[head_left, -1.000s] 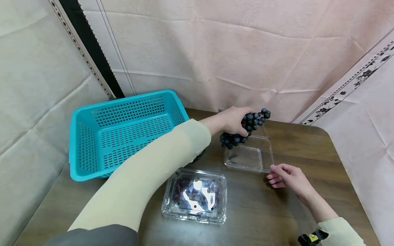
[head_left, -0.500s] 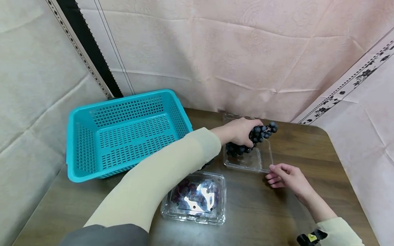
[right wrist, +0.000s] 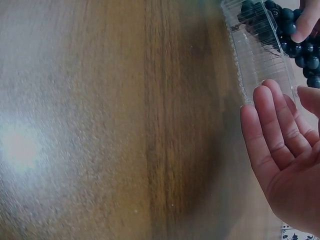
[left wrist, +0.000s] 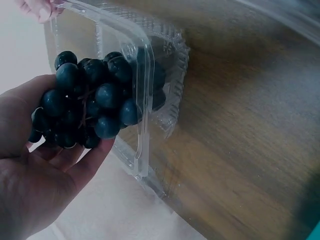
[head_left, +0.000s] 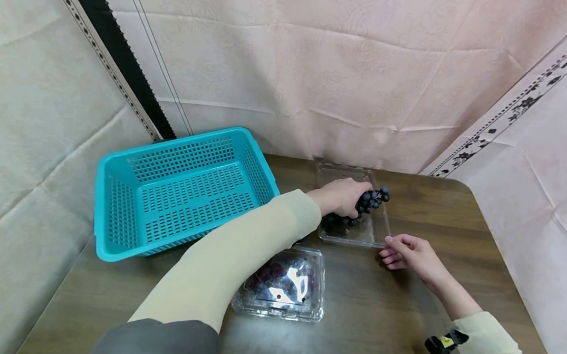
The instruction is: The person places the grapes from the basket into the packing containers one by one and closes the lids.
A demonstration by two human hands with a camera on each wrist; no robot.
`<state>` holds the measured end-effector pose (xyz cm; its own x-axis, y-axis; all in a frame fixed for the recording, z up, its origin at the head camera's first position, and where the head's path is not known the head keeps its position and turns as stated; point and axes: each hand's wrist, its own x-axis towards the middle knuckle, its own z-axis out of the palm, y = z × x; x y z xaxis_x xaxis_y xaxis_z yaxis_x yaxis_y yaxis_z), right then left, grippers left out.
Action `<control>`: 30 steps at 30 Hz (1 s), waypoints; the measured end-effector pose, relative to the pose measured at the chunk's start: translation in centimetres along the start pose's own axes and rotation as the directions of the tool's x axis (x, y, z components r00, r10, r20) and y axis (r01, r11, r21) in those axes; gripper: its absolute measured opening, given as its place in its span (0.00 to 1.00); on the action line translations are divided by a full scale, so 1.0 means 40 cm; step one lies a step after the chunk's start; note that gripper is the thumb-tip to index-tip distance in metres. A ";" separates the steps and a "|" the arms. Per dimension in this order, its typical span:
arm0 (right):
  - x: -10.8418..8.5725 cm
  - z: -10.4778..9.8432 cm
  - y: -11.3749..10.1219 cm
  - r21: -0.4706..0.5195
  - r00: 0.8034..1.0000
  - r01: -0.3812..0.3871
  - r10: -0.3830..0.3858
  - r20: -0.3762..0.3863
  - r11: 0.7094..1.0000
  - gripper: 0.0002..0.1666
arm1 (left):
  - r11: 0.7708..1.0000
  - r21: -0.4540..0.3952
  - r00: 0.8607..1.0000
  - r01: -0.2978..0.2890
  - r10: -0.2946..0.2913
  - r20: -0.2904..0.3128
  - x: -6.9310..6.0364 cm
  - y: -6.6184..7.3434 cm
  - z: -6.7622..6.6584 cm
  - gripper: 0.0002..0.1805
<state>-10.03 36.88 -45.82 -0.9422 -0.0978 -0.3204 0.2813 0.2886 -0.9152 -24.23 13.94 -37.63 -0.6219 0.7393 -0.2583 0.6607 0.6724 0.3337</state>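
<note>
A bunch of dark grapes [head_left: 370, 200] is gripped by my left hand [head_left: 342, 194], its lower part down inside an open clear plastic box [head_left: 373, 235]. In the left wrist view the fingers curl under the grapes [left wrist: 95, 97], and part of the bunch shows through the box wall. My right hand [head_left: 415, 258] pinches the box's near right corner between thumb and forefinger. From the right wrist, the other fingers of that hand [right wrist: 285, 150] extend beside the box [right wrist: 255, 60]. The box's lid [head_left: 343, 171] is folded back toward the cloth wall.
A closed clear box [head_left: 283, 288] with dark fruit inside lies in front, partly behind the left sleeve. To the left stands a turquoise plastic basket [head_left: 194, 194]. Pale cloth [head_left: 354, 80] hangs around the wooden table [head_left: 363, 318].
My left hand has moved right and down, lowering the grapes from above the open box into it. My right hand has stayed at the box's corner.
</note>
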 end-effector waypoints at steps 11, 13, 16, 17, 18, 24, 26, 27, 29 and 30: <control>-0.002 0.008 0.002 0.037 1.000 -0.001 0.001 0.017 0.999 0.23 | 0.999 0.052 0.997 0.015 -0.019 0.072 0.012 0.009 0.031 0.39; -0.001 0.009 0.004 0.047 1.000 -0.005 0.004 0.015 0.999 0.22 | 0.998 0.059 0.997 0.018 -0.022 0.072 0.015 0.014 0.037 0.39; -0.001 0.011 0.006 0.063 1.000 -0.005 0.004 0.008 0.998 0.20 | 0.997 0.073 0.997 0.019 -0.024 0.073 0.015 0.019 0.045 0.39; -0.001 0.012 0.006 0.067 1.000 -0.002 0.001 0.007 0.998 0.19 | 0.997 0.077 0.997 0.021 -0.027 0.075 0.014 0.020 0.047 0.39; -0.001 0.012 0.007 0.069 1.000 0.001 -0.001 0.008 0.998 0.19 | 0.996 0.083 0.997 0.022 -0.028 0.076 0.014 0.021 0.050 0.38; -0.002 0.017 0.006 0.084 1.000 0.004 -0.004 0.003 0.996 0.18 | 0.991 0.132 0.994 -0.011 -0.003 0.110 0.013 0.026 0.060 0.35; -0.002 0.019 0.006 0.083 1.000 -0.001 0.001 -0.001 0.997 0.19 | 0.991 0.135 0.993 -0.013 -0.003 0.117 0.011 0.028 0.061 0.35; -0.002 0.020 0.006 0.083 1.000 -0.002 0.002 -0.003 0.997 0.20 | 0.991 0.132 0.993 -0.014 -0.001 0.118 0.010 0.028 0.061 0.35; -0.002 0.021 0.006 0.081 1.000 -0.005 0.006 -0.010 0.997 0.20 | 0.992 0.124 0.993 -0.018 0.003 0.118 0.008 0.028 0.060 0.34; -0.002 0.022 0.006 0.080 1.000 -0.004 0.005 -0.009 0.997 0.21 | 0.993 0.118 0.993 -0.025 0.011 0.120 0.006 0.027 0.060 0.33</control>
<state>-9.72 36.14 -46.23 -0.9423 -0.0879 -0.3229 0.2991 0.2119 -0.9304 -22.66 14.96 -39.50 -0.5597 0.7459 -0.3610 0.7212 0.6530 0.2312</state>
